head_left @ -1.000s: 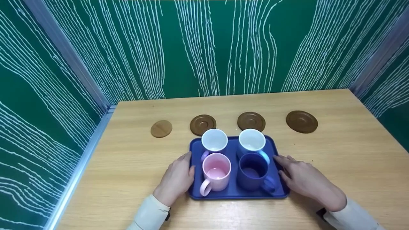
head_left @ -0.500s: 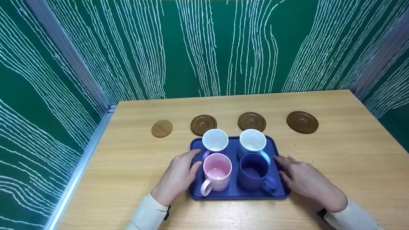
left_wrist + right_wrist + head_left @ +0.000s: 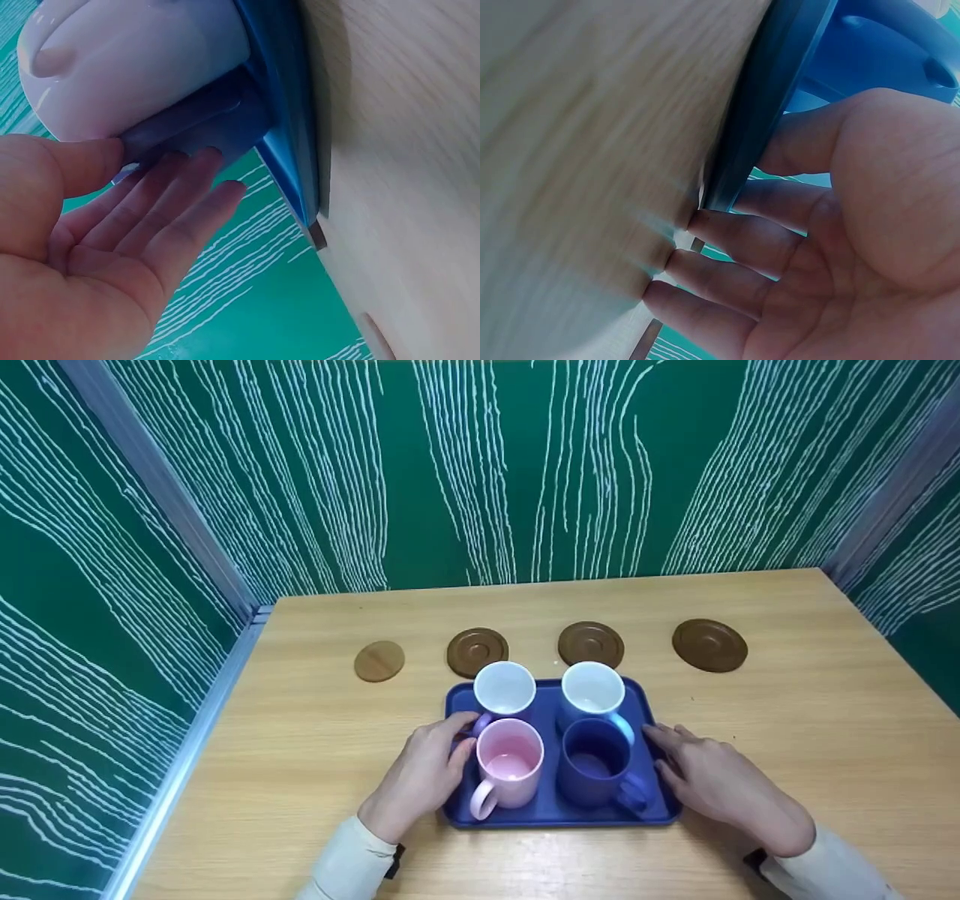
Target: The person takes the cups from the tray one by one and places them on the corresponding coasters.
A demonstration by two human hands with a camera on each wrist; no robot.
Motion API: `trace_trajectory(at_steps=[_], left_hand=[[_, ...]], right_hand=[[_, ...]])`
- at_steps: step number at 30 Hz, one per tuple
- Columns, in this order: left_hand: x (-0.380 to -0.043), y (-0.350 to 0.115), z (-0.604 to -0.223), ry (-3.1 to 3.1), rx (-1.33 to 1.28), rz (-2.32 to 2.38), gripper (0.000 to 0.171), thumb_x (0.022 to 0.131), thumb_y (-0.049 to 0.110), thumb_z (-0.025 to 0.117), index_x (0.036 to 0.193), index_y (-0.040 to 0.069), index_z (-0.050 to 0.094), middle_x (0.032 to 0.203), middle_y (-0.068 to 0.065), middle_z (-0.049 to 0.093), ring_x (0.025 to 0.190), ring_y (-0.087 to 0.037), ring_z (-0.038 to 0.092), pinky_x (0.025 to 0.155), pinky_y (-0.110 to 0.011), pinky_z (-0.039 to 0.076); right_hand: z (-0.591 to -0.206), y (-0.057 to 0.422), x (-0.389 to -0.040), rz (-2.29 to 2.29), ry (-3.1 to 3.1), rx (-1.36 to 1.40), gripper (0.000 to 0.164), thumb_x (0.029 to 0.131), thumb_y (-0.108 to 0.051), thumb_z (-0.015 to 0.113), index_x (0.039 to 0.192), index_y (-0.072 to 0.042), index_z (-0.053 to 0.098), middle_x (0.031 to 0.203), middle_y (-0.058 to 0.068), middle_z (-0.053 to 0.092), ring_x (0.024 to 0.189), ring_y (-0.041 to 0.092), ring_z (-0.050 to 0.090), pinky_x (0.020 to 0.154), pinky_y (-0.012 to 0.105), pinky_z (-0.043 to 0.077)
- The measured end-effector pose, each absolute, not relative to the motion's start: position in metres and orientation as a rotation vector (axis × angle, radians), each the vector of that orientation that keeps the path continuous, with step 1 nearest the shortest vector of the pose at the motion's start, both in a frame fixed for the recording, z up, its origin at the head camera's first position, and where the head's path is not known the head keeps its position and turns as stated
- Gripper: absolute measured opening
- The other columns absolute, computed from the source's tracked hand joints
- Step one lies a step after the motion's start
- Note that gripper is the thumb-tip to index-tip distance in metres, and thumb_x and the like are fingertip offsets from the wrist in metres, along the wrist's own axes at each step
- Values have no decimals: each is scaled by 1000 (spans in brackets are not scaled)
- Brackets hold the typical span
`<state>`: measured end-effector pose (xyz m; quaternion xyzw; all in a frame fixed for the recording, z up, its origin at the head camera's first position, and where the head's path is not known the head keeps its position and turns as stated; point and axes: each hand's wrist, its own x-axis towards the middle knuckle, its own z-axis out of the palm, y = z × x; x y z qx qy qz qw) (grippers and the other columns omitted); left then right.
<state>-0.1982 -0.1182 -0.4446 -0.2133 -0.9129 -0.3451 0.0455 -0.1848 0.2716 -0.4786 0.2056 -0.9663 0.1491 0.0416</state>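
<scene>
A blue tray (image 3: 551, 817) carries a pink mug (image 3: 517, 789) and a dark blue mug (image 3: 589, 791) in front. Behind them stand a purple mug (image 3: 505, 690) and a light-blue mug (image 3: 592, 690), both white inside. My left hand (image 3: 417, 771) reaches over the tray's left rim. Its thumb and forefinger are at the purple mug's handle (image 3: 184, 120), with the other fingers extended; no closed grip shows. My right hand (image 3: 724, 780) rests at the tray's right edge. In the right wrist view its thumb lies by the rim and several fingertips touch the table.
Behind the tray, a row of brown saucers (image 3: 709, 645) and a lighter round wooden coaster (image 3: 379, 661) lie on the wooden table (image 3: 300, 720). Green walls (image 3: 435, 472) with white wavy lines enclose the table's back and sides.
My left hand has left the tray's left edge and moved inward to the purple mug's handle. The right hand, tray and mugs have stayed in place.
</scene>
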Motion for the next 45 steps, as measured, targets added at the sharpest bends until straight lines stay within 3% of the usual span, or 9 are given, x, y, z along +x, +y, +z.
trace_trajectory(at_steps=[13, 21, 33, 45], left_hand=[[-203, -115, -451, -2678, -645, -1184, 23, 102, 4, 60, 123, 4, 69, 112, -9, 76, 103, -18, 72, 93, -38, 58], [-209, -113, -455, -2647, -566, -1360, 16, 99, 3, 61, 111, 5, 72, 95, -2, 75, 85, -11, 69, 78, -28, 58], [-216, -111, -458, -2648, -519, -1546, 13, 103, 9, 62, 109, 8, 73, 105, -2, 74, 100, -15, 71, 89, -33, 58], [-223, -111, -463, -2600, -484, -1565, 13, 101, 2, 61, 98, 11, 71, 92, 3, 72, 86, -13, 61, 79, -26, 48]], right_hand=[[-478, 271, -185, 462, -2959, 613, 50, 96, -15, 68, 142, 2, 59, 140, 27, 61, 123, 53, 61, 92, 67, 52], [-477, 270, -184, 457, -2982, 609, 50, 97, -16, 67, 142, 3, 59, 141, 26, 61, 125, 52, 60, 95, 66, 51], [-479, 271, -186, 467, -2985, 616, 51, 98, -17, 66, 143, 3, 57, 142, 27, 60, 125, 53, 59, 95, 66, 51], [-479, 272, -185, 466, -2967, 618, 50, 97, -16, 66, 143, 4, 58, 141, 27, 60, 124, 52, 60, 96, 66, 51]])
